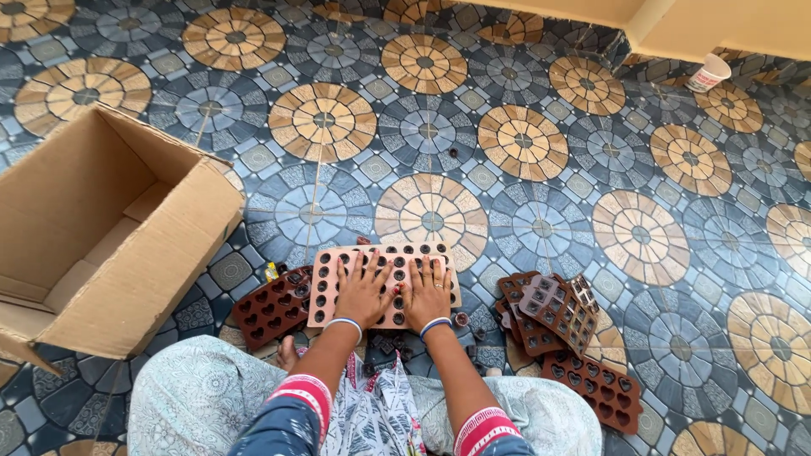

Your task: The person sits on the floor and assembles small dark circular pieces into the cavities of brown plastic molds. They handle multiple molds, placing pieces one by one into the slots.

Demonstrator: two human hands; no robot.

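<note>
My left hand and my right hand lie flat, fingers spread, side by side on a pale pink mould tray with round dark cavities that rests on the patterned tiled floor. Both palms press on the tray's near half. Each wrist wears a light bangle. A brown mould with heart-shaped cavities lies just left of the pink tray, partly under it.
An open cardboard box stands at the left. A heap of brown moulds and a heart-cavity mould lie at the right. A white cup sits by the far wall. Small dark pieces are scattered near my knees.
</note>
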